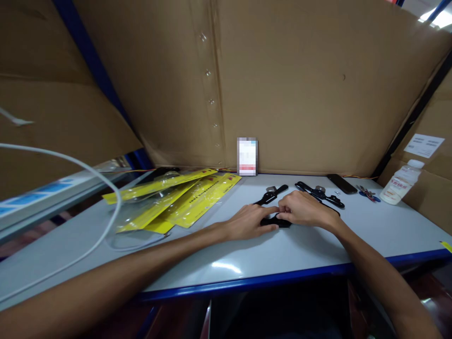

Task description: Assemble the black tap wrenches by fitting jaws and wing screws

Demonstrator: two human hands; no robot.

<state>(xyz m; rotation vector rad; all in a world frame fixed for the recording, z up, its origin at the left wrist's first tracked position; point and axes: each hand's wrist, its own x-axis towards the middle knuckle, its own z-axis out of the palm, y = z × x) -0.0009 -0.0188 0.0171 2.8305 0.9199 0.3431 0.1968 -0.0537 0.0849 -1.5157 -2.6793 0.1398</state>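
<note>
Grey tabletop (pixel 310 252), both hands (pixel 249 222) (pixel 302 207) on black tool (pixel 272 220), yellow packaging (pixel 197 207), blurred lettering (pixel 200 191)

Two hands (pixel 252 222) in play, at least three black spokeshaves (pixel 273 221), at least three yellow packages (pixel 208 202), one dark phone (pixel 342 183), one key bunch (pixel 368 194), and one bottle (pixel 401 183)!
</note>
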